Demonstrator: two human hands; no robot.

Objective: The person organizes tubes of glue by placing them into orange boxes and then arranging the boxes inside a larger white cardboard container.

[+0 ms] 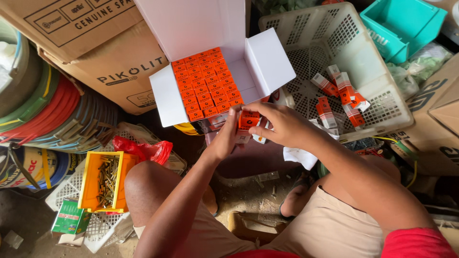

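Item: small orange carton (249, 119), being pinched between both hands just at the near edge of the open white cardboard box (267, 67). The left hand (224, 136) is closing its fingers (234, 114) on the carton's left side; the right hand (282, 124) is curling its fingers (258, 107) over the top and right side, thumb underneath. Box contents: rows of matching orange cartons (205, 83) are filling the left part of the box, ends up, while the right part is showing bare white floor. Right of the box: a white perforated plastic basket (334, 38) is holding several loose orange-and-white cartons (342, 93) lying flat. Beyond the basket, further right of the box: a teal plastic bin (406, 24). Left of the box: large brown shipping cartons (95, 48), and past them coils of coloured hose (48, 110). Below and left of the box: a yellow plastic tray (91, 181) with small brass-coloured metal pieces (107, 179) is sitting on a white crate, a red plastic bag (143, 149) just beside it and a small green packet (71, 217) at its near corner. The person's bare knees are showing under the box.
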